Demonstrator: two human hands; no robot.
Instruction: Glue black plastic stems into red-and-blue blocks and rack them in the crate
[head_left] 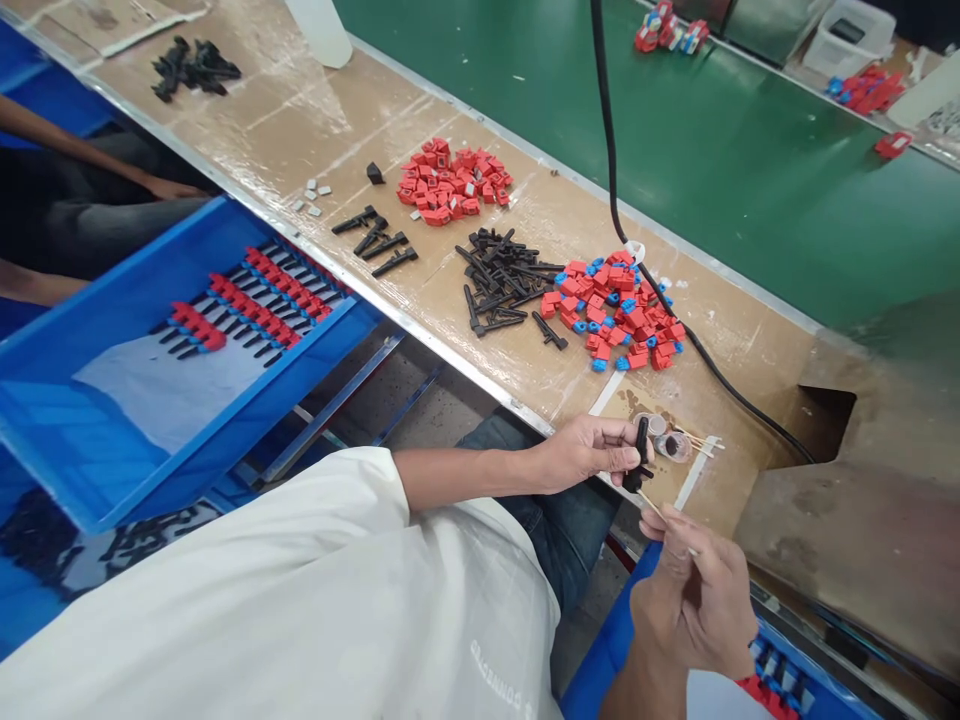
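Glossy brown bench [442, 290] here, red pieces [454, 185] heaped on top, green surface [480, 80] beyond, blue bin [225, 430] alongside; left hand [574, 455] pinching black part [642, 440], right hand [697, 590] gripping thin stick [652, 506]!

Being counted: five white pieces [310, 195], four black pieces [385, 245] in row, one black block [375, 174]. One black part [642, 438], one stick [652, 505] being held. Heaped red pieces [450, 185], overlapping, being left uncounted.
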